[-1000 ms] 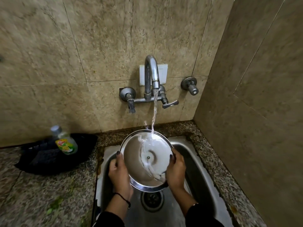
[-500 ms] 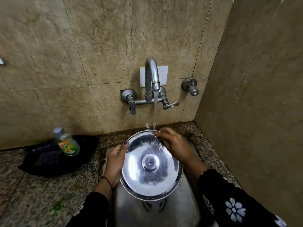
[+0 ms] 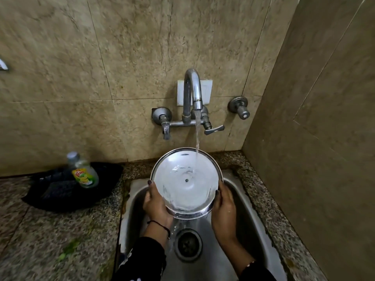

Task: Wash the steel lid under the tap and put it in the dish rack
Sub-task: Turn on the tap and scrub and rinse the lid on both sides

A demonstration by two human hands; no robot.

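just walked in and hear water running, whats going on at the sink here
A person is rinsing a steel lid under the running tap. The left hand and right hand grip opposite edges of its rim, tilting the inner face up so the stream lands on it and runs off the lower edge into the sink, above the drain. A bottle of dish soap sits on a dark cloth on the counter to the left. No dish rack is in view.

silver lid | speckled grey counter | beige marbled wall tiles
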